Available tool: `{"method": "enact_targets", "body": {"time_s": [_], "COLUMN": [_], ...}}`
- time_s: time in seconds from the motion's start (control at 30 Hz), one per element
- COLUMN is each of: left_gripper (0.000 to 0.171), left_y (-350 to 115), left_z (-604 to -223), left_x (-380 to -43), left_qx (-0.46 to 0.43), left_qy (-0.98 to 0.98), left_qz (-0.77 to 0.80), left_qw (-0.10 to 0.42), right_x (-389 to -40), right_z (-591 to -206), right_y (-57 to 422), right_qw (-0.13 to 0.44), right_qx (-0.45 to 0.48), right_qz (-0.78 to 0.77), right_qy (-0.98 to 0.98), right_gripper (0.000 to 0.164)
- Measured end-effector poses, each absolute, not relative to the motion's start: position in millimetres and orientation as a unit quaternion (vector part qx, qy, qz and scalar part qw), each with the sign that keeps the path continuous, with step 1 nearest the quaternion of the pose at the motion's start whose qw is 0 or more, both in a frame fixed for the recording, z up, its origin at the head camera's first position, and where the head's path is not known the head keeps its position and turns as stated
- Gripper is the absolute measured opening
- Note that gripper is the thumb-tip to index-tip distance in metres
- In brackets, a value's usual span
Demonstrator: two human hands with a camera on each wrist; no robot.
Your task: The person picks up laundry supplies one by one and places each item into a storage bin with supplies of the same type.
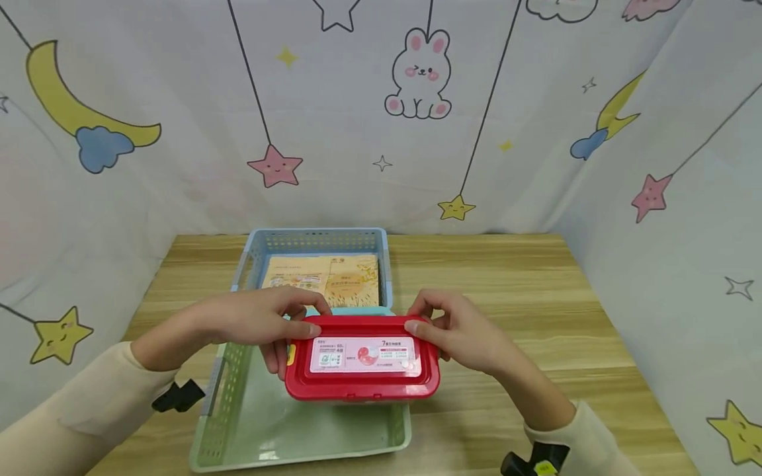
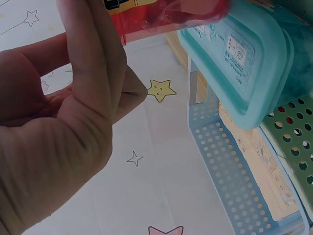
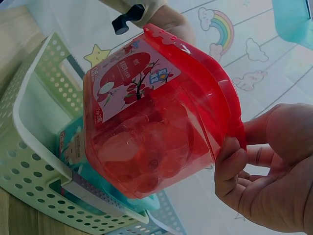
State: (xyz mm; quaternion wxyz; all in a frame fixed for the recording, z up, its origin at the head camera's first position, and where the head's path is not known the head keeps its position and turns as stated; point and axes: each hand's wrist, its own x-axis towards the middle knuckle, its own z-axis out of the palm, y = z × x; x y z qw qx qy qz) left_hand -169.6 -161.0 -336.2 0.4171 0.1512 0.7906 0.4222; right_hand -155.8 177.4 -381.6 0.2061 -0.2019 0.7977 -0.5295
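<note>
Both hands hold a clear red plastic tub (image 3: 146, 127) with a red lid (image 1: 363, 390), raised over the green basket (image 1: 297, 461). Laundry-pod-like lumps show through its wall, and its lid carries a pink and white label. My left hand (image 1: 268, 320) grips the lid's left end, thumb on top and fingers beneath. At the opposite end my right hand (image 1: 461, 330) pinches the rim the same way. Behind the tub, a teal-lidded box (image 2: 239, 63) sits in the back of the green basket, mostly hidden from the head view.
A blue basket (image 1: 321, 232) stands behind the green one, holding tan printed packs (image 1: 352, 281). Both baskets rest on a wood-grain table (image 1: 506, 284). A white cloth (image 1: 357, 192) printed with stars and a rabbit hangs around the back and sides.
</note>
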Motion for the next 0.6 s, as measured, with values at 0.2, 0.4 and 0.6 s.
{"method": "enact_targets", "body": {"time_s": [0.2,0.4,0.6], "left_gripper": [0.039,0.041,0.039], "left_y": [-166.8,-169.8,-171.6], "left_z": [-335.2,-340.2,-349.2], "left_x": [-167.2,-164.0,-163.3], "left_qx": [0.147,0.133,0.125], "left_qy": [0.763,0.739,0.73], "left_qz": [0.429,0.436,0.441], "left_qw": [0.461,0.496,0.507], "right_x": [-149.8,-148.2,-146.6], "right_z": [-384.5,-390.7,-397.6], "right_y": [175.2,172.1,169.2], "right_qw": [0.222,0.23,0.235], "right_qx": [-0.212,-0.226,-0.227], "right_qz": [-0.534,-0.523,-0.519], "right_qy": [0.788,0.789,0.79], "right_gripper": [0.01,0.01,0.01]}}
